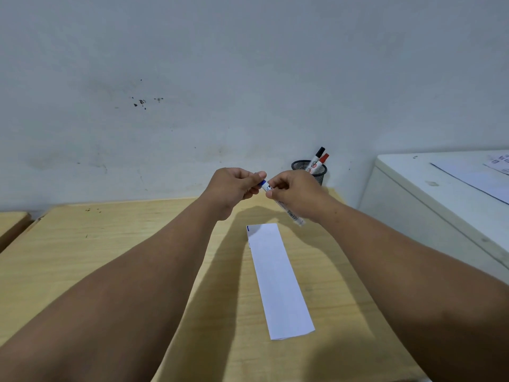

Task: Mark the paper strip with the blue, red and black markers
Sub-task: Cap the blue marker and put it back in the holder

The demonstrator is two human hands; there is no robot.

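A white paper strip [278,279] lies on the wooden table [110,244], with a small blue mark at its far left corner. Above its far end I hold the blue marker [293,215] in the air. My right hand [296,193] grips its white barrel. My left hand [234,186] pinches the blue cap at the marker's tip. Whether the cap is seated on the barrel or off it is hidden by my fingers. The black marker [319,153] and the red marker [324,159] stand in a black mesh pen cup [321,172] behind my right hand.
A grey wall rises right behind the table. A white cabinet [429,199] with papers on top stands close at the right. A second wooden surface [12,224] adjoins the table at the far left.
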